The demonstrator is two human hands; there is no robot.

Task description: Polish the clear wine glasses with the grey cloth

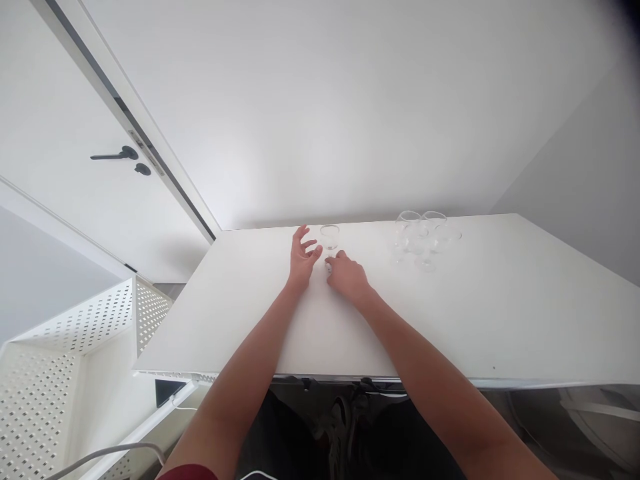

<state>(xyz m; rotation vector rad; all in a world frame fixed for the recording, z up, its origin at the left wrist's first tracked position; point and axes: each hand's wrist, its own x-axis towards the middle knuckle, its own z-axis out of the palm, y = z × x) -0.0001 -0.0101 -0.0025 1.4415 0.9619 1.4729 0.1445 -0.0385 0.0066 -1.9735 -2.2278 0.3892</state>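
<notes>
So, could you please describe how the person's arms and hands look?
The left hand and right hand wear no gloves. Both forearms are bare, with no watch or bracelet visible. The edge of a dark red left sleeve shows; no right sleeve is in view.

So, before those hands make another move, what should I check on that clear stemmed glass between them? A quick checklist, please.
1. Clear stemmed glass upright: ok, rim facing up.
2. Glass away from the near edge of the smooth white tabletop: ok, it stands toward the back.
3. Bare right hand gripping firmly: cannot tell; its fingers are at the lower part of the glass.
4. Bare left hand touching the bowl: cannot tell; it is open beside it.
5. Cluster of clear glasses apart from this one: ok, off to the right.
</notes>
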